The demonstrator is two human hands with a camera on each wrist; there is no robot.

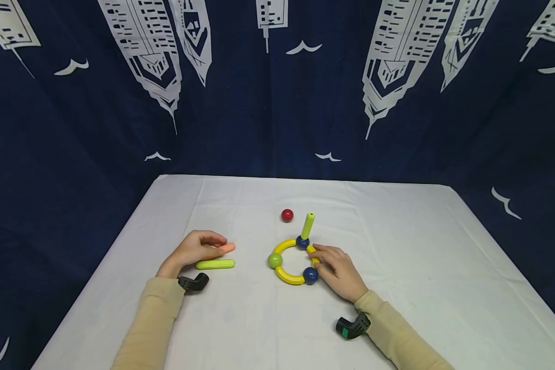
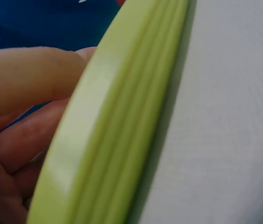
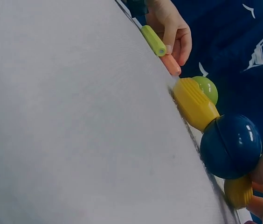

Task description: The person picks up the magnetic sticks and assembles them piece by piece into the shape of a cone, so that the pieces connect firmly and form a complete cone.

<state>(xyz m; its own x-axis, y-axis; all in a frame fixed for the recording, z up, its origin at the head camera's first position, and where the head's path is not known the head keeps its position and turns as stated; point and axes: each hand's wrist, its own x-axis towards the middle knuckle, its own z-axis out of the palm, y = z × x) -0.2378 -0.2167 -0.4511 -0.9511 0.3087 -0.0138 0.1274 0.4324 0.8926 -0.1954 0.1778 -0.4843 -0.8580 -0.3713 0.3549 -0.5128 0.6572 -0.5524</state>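
My left hand (image 1: 195, 251) pinches a short orange rod (image 1: 227, 248) between thumb and fingers. Just in front of that hand lies a lime-green rod (image 1: 215, 264), which fills much of the left wrist view. On the right, a ring of yellow curved rods (image 1: 289, 276) is joined by a green ball (image 1: 275, 260) and two blue balls (image 1: 311, 276). From the far blue ball (image 1: 302, 242) a lime-green rod (image 1: 308, 226) stands up, slightly tilted. My right hand (image 1: 341, 273) holds the ring's right-hand yellow curved rod (image 3: 238, 192), its fingers partly covering it.
A red ball (image 1: 287, 215) sits behind the ring on the white-covered table (image 1: 240, 324). Beyond the table's back edge hangs a dark blue cloth (image 1: 259, 113) with pale building prints. Each wrist carries a black device (image 1: 353, 327).
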